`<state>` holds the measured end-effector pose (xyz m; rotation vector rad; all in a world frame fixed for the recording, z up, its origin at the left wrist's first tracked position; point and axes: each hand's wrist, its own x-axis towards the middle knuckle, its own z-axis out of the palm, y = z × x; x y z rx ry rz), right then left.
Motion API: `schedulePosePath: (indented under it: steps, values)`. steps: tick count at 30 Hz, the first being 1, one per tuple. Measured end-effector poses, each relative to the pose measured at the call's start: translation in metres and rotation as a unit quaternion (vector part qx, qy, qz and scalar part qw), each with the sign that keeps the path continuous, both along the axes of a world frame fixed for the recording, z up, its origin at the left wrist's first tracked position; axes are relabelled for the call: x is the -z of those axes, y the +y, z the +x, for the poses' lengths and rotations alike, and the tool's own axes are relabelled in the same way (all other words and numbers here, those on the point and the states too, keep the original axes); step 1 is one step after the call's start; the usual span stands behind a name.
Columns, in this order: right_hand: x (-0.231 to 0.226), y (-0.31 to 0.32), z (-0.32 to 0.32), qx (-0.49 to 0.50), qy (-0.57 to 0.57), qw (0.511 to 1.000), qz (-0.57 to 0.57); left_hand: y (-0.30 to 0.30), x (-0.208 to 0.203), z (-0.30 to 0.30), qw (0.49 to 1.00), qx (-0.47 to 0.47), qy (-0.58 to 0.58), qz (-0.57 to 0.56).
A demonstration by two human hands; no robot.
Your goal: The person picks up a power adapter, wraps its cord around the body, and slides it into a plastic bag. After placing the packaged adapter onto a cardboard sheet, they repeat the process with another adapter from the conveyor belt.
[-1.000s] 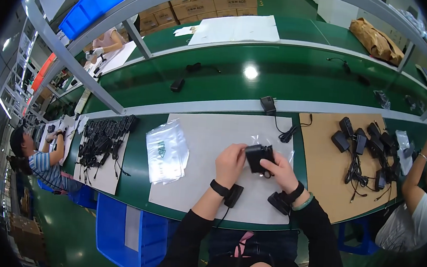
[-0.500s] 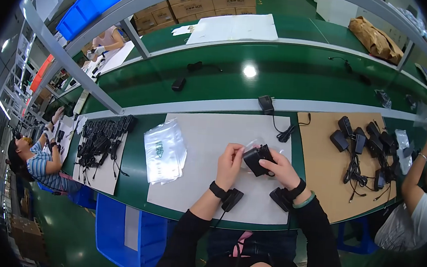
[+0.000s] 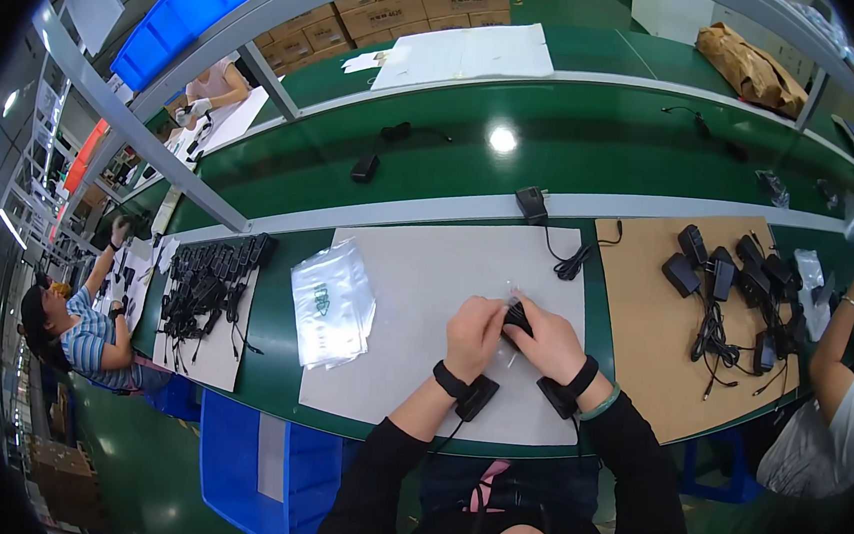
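Note:
My left hand (image 3: 472,337) and my right hand (image 3: 549,345) meet above a pale grey sheet (image 3: 415,286). Between them is a black power adapter (image 3: 517,317), mostly covered by my fingers. A clear plastic bag (image 3: 509,358) shows around it. The right hand is closed around the adapter, its thumb on top. My left fingers are pinched at the bag beside the adapter; their tips are partly hidden. Left of my hands lies a stack of clear plastic bags (image 3: 328,309). Beyond them on the sheet is another adapter (image 3: 530,206) with its coiled cable (image 3: 571,265).
Several adapters with cables lie on brown cardboard (image 3: 644,314) at right and in a dense pile (image 3: 207,285) at left. Behind a metal rail runs a green belt (image 3: 436,157) with a few adapters. A blue bin (image 3: 240,478) stands below left. Co-workers sit on both sides.
My hands have drawn closer together over the adapter, covering more of it and the bag. The co-worker at left has shifted, with one hand raised.

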<state>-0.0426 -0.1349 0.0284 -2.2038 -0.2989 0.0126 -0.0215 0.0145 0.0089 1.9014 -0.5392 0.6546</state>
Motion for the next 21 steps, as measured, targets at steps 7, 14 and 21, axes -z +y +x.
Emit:
schedulePosePath:
  steps: [7,14,21]
  values:
    - [0.0,0.0,0.005,0.027,-0.058,0.995,-0.079,0.002,-0.014,0.0,0.958,0.008,-0.187,0.217]
    - [-0.004,-0.021,0.02,0.087,0.143,0.967,0.192,0.001,-0.007,0.008,0.965,0.018,-0.129,0.228]
    - [0.001,-0.011,0.015,0.065,0.226,0.807,0.541,0.004,0.01,0.006,0.988,0.095,0.021,0.118]
